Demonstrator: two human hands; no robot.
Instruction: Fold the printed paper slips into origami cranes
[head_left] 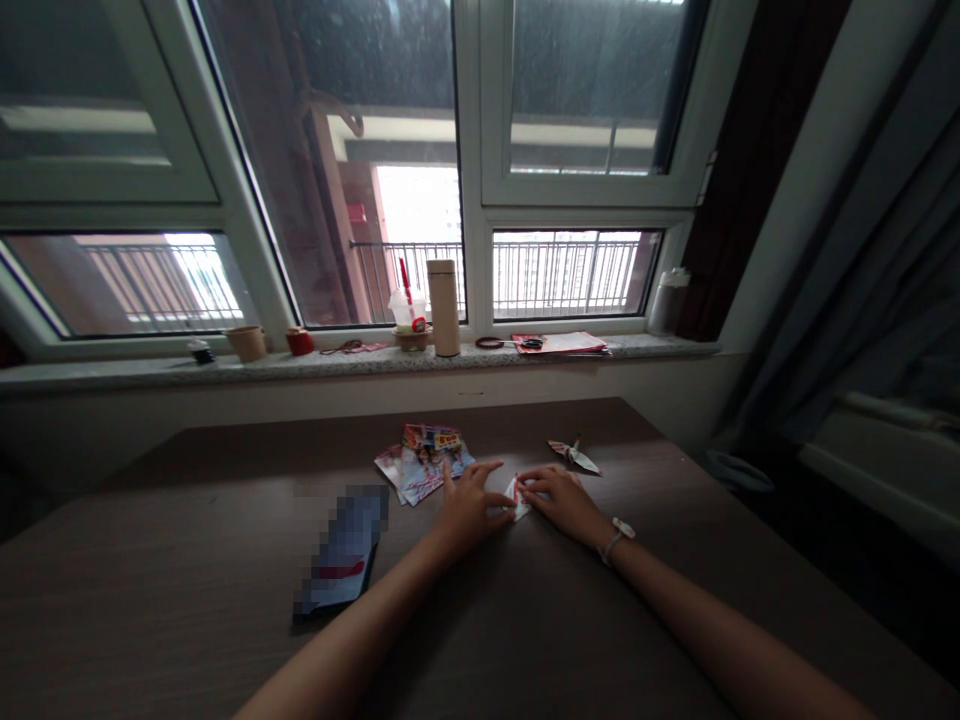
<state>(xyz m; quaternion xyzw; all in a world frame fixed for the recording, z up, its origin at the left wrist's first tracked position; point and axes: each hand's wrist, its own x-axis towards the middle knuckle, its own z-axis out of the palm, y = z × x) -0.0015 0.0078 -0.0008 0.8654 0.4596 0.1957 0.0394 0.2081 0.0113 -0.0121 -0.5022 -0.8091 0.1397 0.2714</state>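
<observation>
A small white and red piece of folded paper (pixel 517 498) lies low over the table, between my two hands. My left hand (pixel 471 508) pinches its left edge with thumb and a finger, while the other fingers stretch out over the table. On its right side, the bent fingers of my right hand (pixel 562 500) are closed on the paper and cover part of it. A bracelet (pixel 616 540) circles my right wrist. Beyond my right hand rests a folded paper crane (pixel 574 456). Several colourful printed sheets (pixel 427 462) overlap just past my left hand.
A dark, partly pixelated flat object (pixel 343 555) lies left of my left forearm on the brown table (pixel 187 560). Along the windowsill (pixel 360 362) stand a tan bottle (pixel 444 308), a paper cup (pixel 246 344), a drink cup (pixel 407 308), scissors (pixel 529 343) and papers (pixel 566 344).
</observation>
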